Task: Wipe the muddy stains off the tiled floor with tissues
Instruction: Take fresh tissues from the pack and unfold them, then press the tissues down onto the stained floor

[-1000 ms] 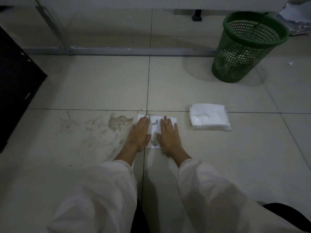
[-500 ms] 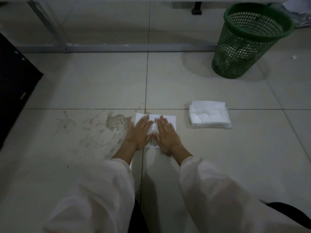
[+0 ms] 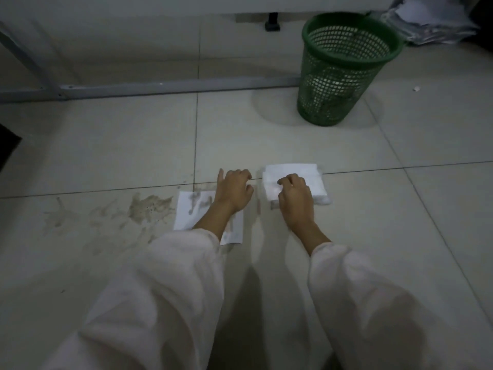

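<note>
A muddy stain (image 3: 149,209) with fainter smears to its left marks the tiled floor (image 3: 266,137). Just right of it lies a flat white tissue (image 3: 192,212), streaked with mud and partly under my left forearm. My left hand (image 3: 233,190) rests past the tissue's far right corner with its fingers bent and nothing in it. Further right sits a stack of clean white tissues (image 3: 306,174). My right hand (image 3: 294,194) lies on the stack, its fingertips curled and pinching the top sheet.
A green mesh waste basket (image 3: 344,70) stands at the back right. A grey metal frame bar (image 3: 160,88) runs along the floor behind. Crumpled papers (image 3: 432,22) lie at the far right, and a dark object (image 3: 8,145) is at the left edge.
Both hands have lifted off the flat tissue and moved right. The right hand now sits on the clean stack and the left hand is beside it. The soiled tissue stays on the floor.
</note>
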